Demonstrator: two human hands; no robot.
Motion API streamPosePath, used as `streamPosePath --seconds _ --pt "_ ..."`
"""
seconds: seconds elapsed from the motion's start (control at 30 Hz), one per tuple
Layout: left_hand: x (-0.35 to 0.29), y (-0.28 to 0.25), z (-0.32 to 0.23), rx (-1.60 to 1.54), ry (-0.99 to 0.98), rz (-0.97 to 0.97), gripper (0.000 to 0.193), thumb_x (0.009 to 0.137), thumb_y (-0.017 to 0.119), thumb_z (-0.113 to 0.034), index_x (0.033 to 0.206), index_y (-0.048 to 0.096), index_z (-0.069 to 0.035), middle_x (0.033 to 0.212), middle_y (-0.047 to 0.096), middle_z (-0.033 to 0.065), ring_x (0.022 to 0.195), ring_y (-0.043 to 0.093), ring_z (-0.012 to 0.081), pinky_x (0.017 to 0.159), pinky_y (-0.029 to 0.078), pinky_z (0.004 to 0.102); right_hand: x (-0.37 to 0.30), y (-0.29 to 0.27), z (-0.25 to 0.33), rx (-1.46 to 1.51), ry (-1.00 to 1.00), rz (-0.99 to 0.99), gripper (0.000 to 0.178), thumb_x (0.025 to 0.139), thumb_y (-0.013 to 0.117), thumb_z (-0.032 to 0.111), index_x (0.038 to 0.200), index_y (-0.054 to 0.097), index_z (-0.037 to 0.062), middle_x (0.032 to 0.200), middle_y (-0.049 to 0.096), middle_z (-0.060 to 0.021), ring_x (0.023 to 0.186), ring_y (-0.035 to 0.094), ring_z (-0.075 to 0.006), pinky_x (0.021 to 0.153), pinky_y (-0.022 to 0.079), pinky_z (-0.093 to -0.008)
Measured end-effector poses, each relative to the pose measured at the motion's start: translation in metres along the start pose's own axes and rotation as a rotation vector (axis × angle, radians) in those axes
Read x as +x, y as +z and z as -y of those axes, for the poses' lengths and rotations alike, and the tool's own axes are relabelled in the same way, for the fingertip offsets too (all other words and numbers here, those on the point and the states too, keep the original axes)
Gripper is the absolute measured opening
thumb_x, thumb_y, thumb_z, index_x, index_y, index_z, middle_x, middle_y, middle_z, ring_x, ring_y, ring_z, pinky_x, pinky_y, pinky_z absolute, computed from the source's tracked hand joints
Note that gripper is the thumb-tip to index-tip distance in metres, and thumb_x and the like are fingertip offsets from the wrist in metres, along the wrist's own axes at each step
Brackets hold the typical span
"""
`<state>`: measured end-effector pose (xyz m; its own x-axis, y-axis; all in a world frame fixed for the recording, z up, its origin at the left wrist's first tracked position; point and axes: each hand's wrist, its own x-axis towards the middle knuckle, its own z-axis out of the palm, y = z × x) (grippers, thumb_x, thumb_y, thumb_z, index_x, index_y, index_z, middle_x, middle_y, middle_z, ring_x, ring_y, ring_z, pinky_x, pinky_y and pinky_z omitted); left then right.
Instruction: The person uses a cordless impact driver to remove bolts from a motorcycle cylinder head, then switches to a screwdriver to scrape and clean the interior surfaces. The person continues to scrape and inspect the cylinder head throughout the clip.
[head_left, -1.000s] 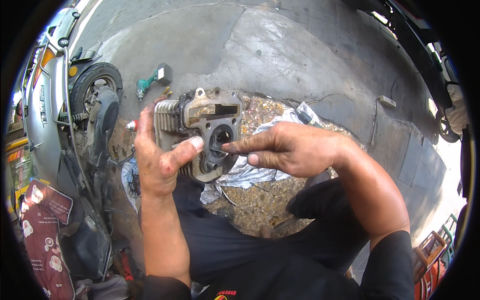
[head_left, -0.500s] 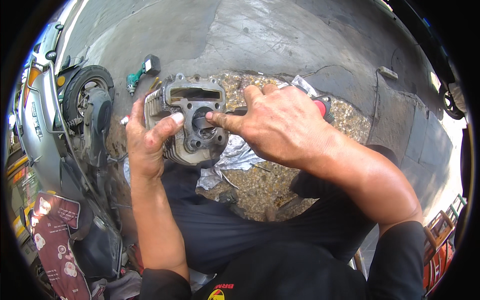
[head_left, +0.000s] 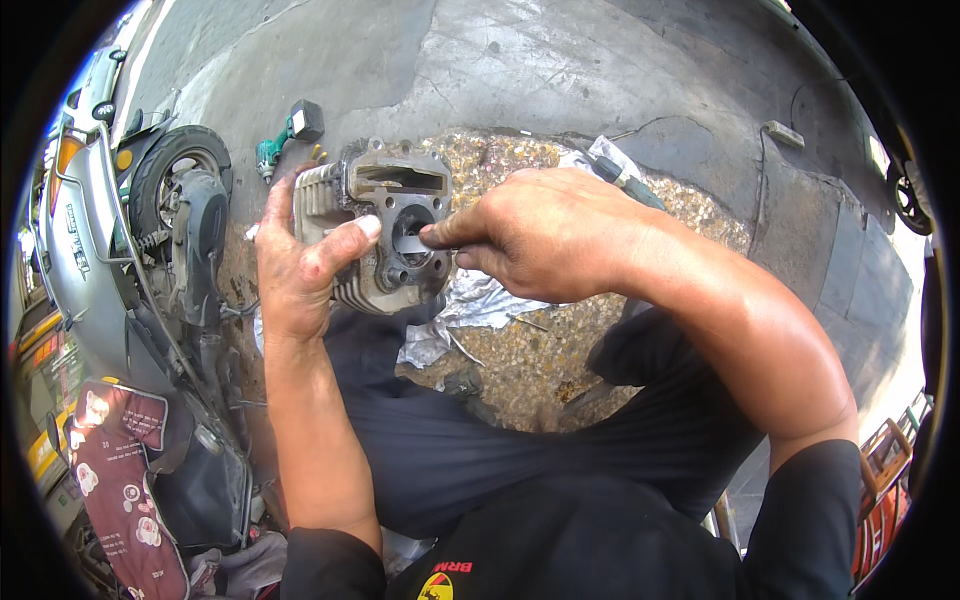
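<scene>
A finned, grey metal engine cylinder part (head_left: 408, 180) is raised over my lap, its face showing a slot, a round opening and bolt holes. My left hand (head_left: 305, 250) grips it from the left side, thumb laid on the face near the round opening. My right hand (head_left: 550, 235) comes in from the right, fingers closed on a flat metal blade (head_left: 411, 244), with the index finger pressed along it. The blade's end sits inside the round opening. My palm hides the rest of that tool.
A green cordless power tool (head_left: 285, 142) lies on the ground beyond my left hand. A scooter (head_left: 110, 270) stands at the left. Crumpled silvery sheet (head_left: 480, 302) lies on pebbled ground below the part. Near my right wrist is a dark green bar-shaped thing (head_left: 628, 184).
My right hand has turned, its other fingers now curled in under the index finger. The blade shows at a different angle in the opening. My left hand keeps its hold.
</scene>
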<state>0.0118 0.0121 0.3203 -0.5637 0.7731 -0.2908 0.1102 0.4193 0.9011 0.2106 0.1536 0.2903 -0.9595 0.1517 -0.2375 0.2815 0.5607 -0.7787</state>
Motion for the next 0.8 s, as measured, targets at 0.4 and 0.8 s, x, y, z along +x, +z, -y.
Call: streamPosePath --seconds 0.4,0.8 --pt "0.008 -0.004 0.015 -0.212 -0.08 -0.023 0.071 0.075 0.079 -0.018 0.134 0.052 0.009 0.113 0.068 0.0156 0.098 0.069 0.0219 0.091 0.056 0.035 -0.004 0.001 0.002 -0.2 -0.014 -0.077 0.035 0.1 0.057 0.026 0.129 0.069 0.0107 0.113 0.074 -0.0136 0.105 0.071 -0.0315 0.089 0.056 -0.0427" --pt "0.012 0.002 0.008 -0.038 -0.018 0.022 0.075 0.074 0.078 -0.019 0.139 0.05 0.007 0.119 0.066 0.0155 0.105 0.066 0.0218 0.094 0.053 0.0339 0.009 0.003 -0.01 0.054 -0.035 -0.037 0.039 0.1 0.062 0.024 0.138 0.065 0.0178 0.122 0.071 -0.0191 0.108 0.07 -0.0356 0.095 0.054 -0.0434"
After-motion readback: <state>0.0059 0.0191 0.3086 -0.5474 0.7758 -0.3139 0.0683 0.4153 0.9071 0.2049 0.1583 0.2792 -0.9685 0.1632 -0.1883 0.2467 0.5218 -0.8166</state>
